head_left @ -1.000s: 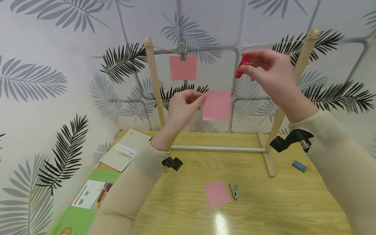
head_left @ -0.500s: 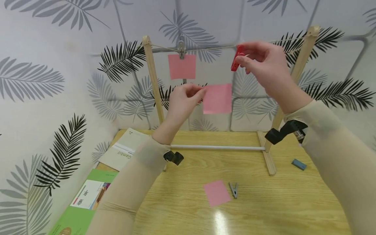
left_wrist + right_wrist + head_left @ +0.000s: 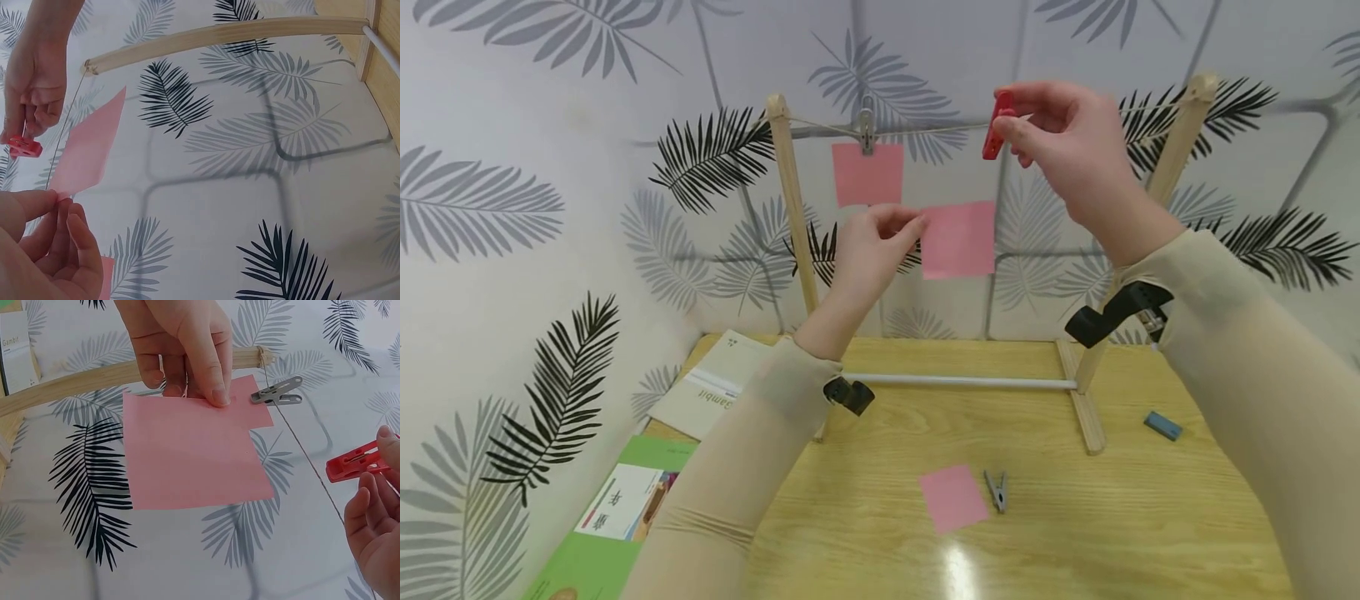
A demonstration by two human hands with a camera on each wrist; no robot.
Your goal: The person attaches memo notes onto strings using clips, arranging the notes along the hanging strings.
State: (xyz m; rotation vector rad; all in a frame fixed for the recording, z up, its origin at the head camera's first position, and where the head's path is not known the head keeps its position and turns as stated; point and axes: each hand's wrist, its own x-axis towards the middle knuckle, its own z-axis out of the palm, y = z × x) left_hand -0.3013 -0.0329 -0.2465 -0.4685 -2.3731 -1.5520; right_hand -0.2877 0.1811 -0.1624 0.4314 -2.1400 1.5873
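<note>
My left hand (image 3: 874, 250) pinches a square pink paper (image 3: 958, 242) by its upper left corner, below the string (image 3: 940, 130). In the right wrist view the thumb lies over the edge of this pink paper (image 3: 187, 456). My right hand (image 3: 1071, 142) pinches a red clothespin (image 3: 998, 127) between thumb and fingers, up at the height of the string and right of the paper. In the left wrist view the red clothespin (image 3: 25, 147) is apart from the paper. Another pink paper (image 3: 868, 179) hangs from the string in a grey clip (image 3: 867, 129).
Wooden posts (image 3: 1180, 137) hold the string, with a white rod (image 3: 962, 381) low between them. On the table (image 3: 865, 500) lie a pink paper (image 3: 953, 498), a grey clothespin (image 3: 997, 492) and a small blue block (image 3: 1162, 425). A book (image 3: 700, 392) and a green booklet (image 3: 580, 554) lie left.
My left hand has raised the pink paper toward the string. The right hand has moved up and slightly left with the red clothespin, reaching the string's height.
</note>
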